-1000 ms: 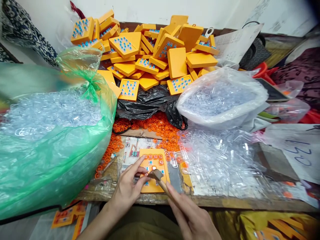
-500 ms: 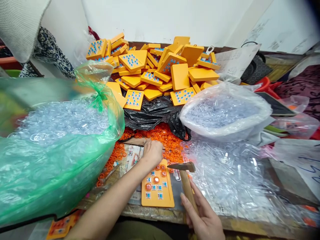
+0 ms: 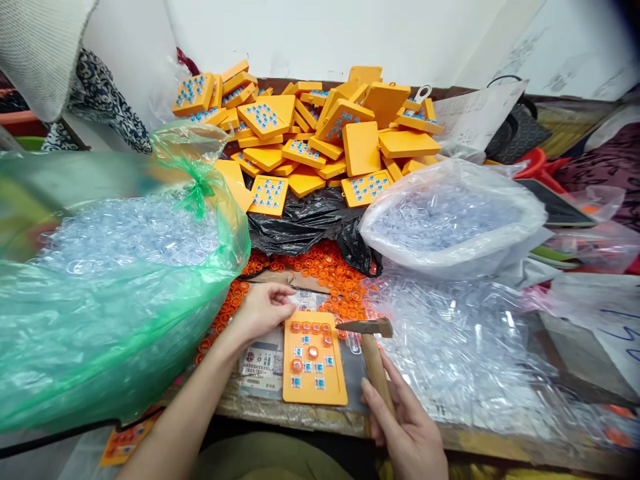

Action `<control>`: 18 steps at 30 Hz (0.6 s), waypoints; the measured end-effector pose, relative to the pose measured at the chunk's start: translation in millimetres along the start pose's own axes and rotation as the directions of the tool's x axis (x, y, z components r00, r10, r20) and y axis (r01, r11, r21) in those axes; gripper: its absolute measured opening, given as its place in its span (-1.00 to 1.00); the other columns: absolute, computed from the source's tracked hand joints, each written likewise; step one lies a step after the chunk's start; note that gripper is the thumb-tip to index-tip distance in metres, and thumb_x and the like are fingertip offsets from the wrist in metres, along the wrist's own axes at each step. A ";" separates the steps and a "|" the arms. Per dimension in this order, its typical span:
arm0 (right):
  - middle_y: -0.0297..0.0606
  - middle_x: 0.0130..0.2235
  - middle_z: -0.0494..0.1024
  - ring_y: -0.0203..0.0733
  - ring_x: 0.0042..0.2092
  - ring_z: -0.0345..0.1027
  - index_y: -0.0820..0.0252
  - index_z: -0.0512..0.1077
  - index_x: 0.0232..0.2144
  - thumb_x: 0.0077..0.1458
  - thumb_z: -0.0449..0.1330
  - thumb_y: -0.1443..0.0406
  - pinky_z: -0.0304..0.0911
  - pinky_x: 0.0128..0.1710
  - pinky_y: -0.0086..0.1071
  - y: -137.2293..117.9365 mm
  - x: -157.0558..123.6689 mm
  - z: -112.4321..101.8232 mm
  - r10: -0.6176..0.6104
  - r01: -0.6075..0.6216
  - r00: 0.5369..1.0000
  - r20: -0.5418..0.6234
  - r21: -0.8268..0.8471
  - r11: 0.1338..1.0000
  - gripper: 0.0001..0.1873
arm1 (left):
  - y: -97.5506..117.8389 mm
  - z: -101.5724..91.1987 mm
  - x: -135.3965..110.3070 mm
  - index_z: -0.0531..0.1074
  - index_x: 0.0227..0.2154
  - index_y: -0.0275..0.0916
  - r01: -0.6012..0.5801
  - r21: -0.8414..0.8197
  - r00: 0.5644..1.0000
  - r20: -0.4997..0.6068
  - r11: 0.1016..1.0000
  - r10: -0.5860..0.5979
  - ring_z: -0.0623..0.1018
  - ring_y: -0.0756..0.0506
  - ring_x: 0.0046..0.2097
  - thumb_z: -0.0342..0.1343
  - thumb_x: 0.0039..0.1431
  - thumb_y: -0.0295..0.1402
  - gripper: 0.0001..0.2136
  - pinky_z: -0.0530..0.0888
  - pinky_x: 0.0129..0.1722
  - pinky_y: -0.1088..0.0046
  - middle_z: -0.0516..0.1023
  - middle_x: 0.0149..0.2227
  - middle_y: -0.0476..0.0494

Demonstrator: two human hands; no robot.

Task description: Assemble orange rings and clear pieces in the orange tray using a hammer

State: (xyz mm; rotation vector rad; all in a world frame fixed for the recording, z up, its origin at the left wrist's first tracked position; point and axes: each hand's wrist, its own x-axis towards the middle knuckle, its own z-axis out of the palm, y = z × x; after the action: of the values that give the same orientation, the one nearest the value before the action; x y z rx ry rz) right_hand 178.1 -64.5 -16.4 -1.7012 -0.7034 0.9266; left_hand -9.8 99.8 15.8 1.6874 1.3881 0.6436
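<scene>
My right hand (image 3: 407, 427) is wrapped round the wooden handle of a hammer (image 3: 373, 353). The dark metal head hangs beside the upper right edge of a yellow plastic board (image 3: 320, 393). That board lies flat, with blue-and-white printed squares and several round orange translucent caps (image 3: 313, 352), some lined up along its top edge. My left hand (image 3: 265, 310) hovers just off the board's upper left corner, fingers curled and thumb drawn in; whatever they pinch, if anything, is hidden. Loose orange rings (image 3: 345, 280) lie spread behind the board.
A green bag (image 3: 115, 320) of clear plastic pieces stands at left, a white bag (image 3: 450, 220) of similar pieces at right. Clear pieces (image 3: 465, 353) cover the right of the table. Yellow boards (image 3: 363, 150) are heaped at the back, above black plastic (image 3: 305, 223).
My left hand has moved left from the board's top edge, uncovering the row of orange caps there. The right hand and hammer stay nearly in place.
</scene>
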 end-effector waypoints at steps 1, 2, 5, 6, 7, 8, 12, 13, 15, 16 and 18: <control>-0.43 -0.60 0.40 -0.33 -0.65 0.09 0.17 0.30 0.18 -0.06 0.32 -0.02 0.18 -0.67 -0.42 -0.8 0.1 -0.3 0.005 -0.005 1.000 0.005 0.002 1.000 -0.20 | -7.9 -5.4 -7.9 0.55 -0.28 -0.38 0.018 -0.010 1.000 -0.003 1.000 -0.018 0.60 -0.05 -0.42 0.17 0.00 -0.48 -0.80 0.53 -0.43 0.49 0.64 -0.44 -0.15; -0.44 -0.62 0.37 -0.33 -0.65 0.10 0.16 0.31 0.18 -0.06 0.32 -0.02 0.19 -0.67 -0.43 -1.5 0.3 -0.8 0.011 -0.011 1.000 0.010 0.003 1.000 -0.21 | -15.3 -8.7 -15.4 0.56 -0.33 -0.37 0.032 -0.010 0.999 -0.008 0.999 -0.032 0.59 -0.05 -0.45 0.17 -0.01 -0.47 -0.83 0.52 -0.47 0.48 0.63 -0.47 -0.13; -0.44 -0.59 0.40 -0.34 -0.64 0.11 0.12 0.34 0.15 -0.07 0.32 -0.02 0.21 -0.65 -0.44 -3.5 1.2 -1.4 0.019 -0.019 1.000 0.019 -0.006 1.000 -0.24 | -30.8 -7.2 -31.9 0.59 -0.41 -0.30 0.034 0.031 0.998 -0.050 0.999 -0.032 0.59 -0.10 -0.42 0.14 0.02 -0.43 -0.87 0.53 -0.41 0.39 0.63 -0.45 -0.14; -0.42 -0.56 0.43 -0.36 -0.64 0.11 0.11 0.34 0.15 -0.07 0.33 -0.01 0.21 -0.65 -0.45 -3.8 1.4 -1.2 0.016 -0.016 1.000 0.020 -0.007 1.000 -0.24 | -33.5 -4.2 -35.2 0.59 -0.40 -0.28 0.016 0.053 0.997 -0.071 0.998 -0.013 0.59 -0.12 -0.36 0.13 0.03 -0.43 -0.86 0.53 -0.33 0.35 0.64 -0.39 -0.16; -0.41 -0.51 0.48 -0.38 -0.64 0.11 0.09 0.34 0.15 -0.08 0.33 -0.01 0.20 -0.66 -0.46 -3.9 1.5 -0.9 0.011 -0.011 1.000 0.022 -0.005 1.000 -0.24 | -35.1 -0.7 -37.7 0.60 -0.37 -0.27 -0.009 0.076 0.996 -0.091 0.997 0.016 0.59 -0.14 -0.30 0.13 0.04 -0.44 -0.85 0.53 -0.24 0.31 0.63 -0.33 -0.18; -0.39 -0.45 0.52 -0.40 -0.64 0.11 0.09 0.34 0.15 -0.09 0.34 -0.01 0.20 -0.66 -0.47 -3.8 1.4 -0.7 0.007 -0.007 1.000 0.023 -0.003 1.000 -0.24 | -35.9 2.7 -39.8 0.60 -0.34 -0.26 -0.039 0.098 0.993 -0.108 0.994 0.049 0.58 -0.15 -0.25 0.13 0.04 -0.45 -0.83 0.51 -0.18 0.29 0.61 -0.27 -0.20; -0.31 -0.24 0.61 -0.41 -0.64 0.18 0.09 0.37 0.13 -0.05 0.32 0.01 0.25 -0.66 -0.49 -0.5 -1.5 -4.9 -0.023 0.023 1.000 0.018 -0.049 0.998 -0.30 | -34.2 9.7 -51.7 0.57 -0.28 -0.27 -0.156 0.150 0.976 -0.127 0.976 0.175 0.54 -0.15 -0.21 0.02 0.13 -0.48 -0.79 0.49 -0.14 0.29 0.56 -0.27 -0.22; -0.28 -0.16 0.61 -0.38 -0.60 0.27 0.08 0.40 0.11 -0.04 0.32 0.03 0.30 -0.63 -0.48 0.6 -3.2 -8.0 -0.056 0.057 0.998 0.007 -0.078 0.995 -0.34 | -32.5 9.7 -56.7 0.55 -0.25 -0.28 -0.177 0.154 0.972 -0.128 0.972 0.197 0.54 -0.15 -0.19 0.00 0.15 -0.48 -0.78 0.48 -0.13 0.29 0.56 -0.26 -0.23; -0.28 -0.03 0.58 -0.24 -0.42 0.48 0.05 0.48 0.04 -0.04 0.32 0.06 0.45 -0.47 -0.46 2.1 -8.0 -15.5 -0.163 0.161 0.987 -0.002 -0.140 0.977 -0.44 | -27.2 9.8 -68.5 0.50 -0.16 -0.27 -0.226 0.149 0.961 -0.130 0.963 0.246 0.53 -0.15 -0.13 0.02 0.16 -0.47 -0.77 0.47 -0.08 0.29 0.56 -0.20 -0.22; -0.29 0.00 0.56 -0.15 -0.29 0.54 0.04 0.52 -0.01 -0.04 0.32 0.07 0.49 -0.34 -0.43 2.0 -10.9 -19.1 -0.223 0.224 0.974 0.022 -0.168 0.960 -0.49 | -23.6 10.7 -74.6 0.46 -0.11 -0.27 -0.262 0.139 0.952 -0.123 0.955 0.279 0.52 -0.14 -0.11 0.04 0.16 -0.46 -0.75 0.46 -0.06 0.30 0.55 -0.18 -0.21; -0.32 -0.02 0.58 -0.03 -0.11 0.54 0.01 0.57 -0.09 -0.03 0.32 0.10 0.47 -0.12 -0.35 0.0 -17.5 -24.2 -0.317 0.335 0.941 0.121 -0.198 0.921 -0.59 | -16.2 15.9 -84.6 0.40 -0.03 -0.26 -0.340 0.116 0.932 -0.093 0.933 0.351 0.52 -0.13 -0.12 0.07 0.17 -0.45 -0.71 0.47 -0.06 0.31 0.55 -0.20 -0.19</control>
State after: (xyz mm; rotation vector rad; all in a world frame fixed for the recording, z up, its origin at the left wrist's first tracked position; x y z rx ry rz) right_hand 189.2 -90.8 -7.9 -1.6681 -1.1440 0.7105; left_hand -27.2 14.8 3.9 2.0261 1.2222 0.8917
